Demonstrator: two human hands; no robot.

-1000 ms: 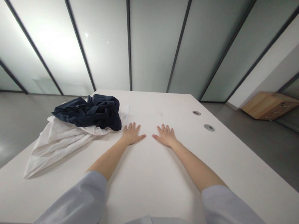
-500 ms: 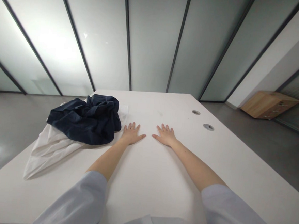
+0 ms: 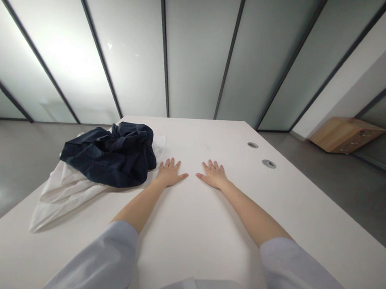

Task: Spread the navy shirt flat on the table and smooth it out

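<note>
- Nearest the camera, two pale blue-grey sleeves run out over the white table, forearms bare beyond the cuffs.
- The left hand lies flat, palm down, fingers spread and released, holding nothing. It has not moved over the last second.
- The right hand lies the same way just to its right, open and empty, a bare gap of table between the thumbs. It too is unchanged.
- Just left of the left hand, close but apparently not touching, sits the dark navy garment, crumpled on top of a white cloth that trails toward the near left table edge.
- A second ago the navy heap sat more bunched; it has since slumped nearer and leftward over the white cloth, and is now almost settled.
- Further right, two round grommets sit in the tabletop.
- Beyond are frosted glass panels, and a wooden cabinet on the floor at far right.
</note>
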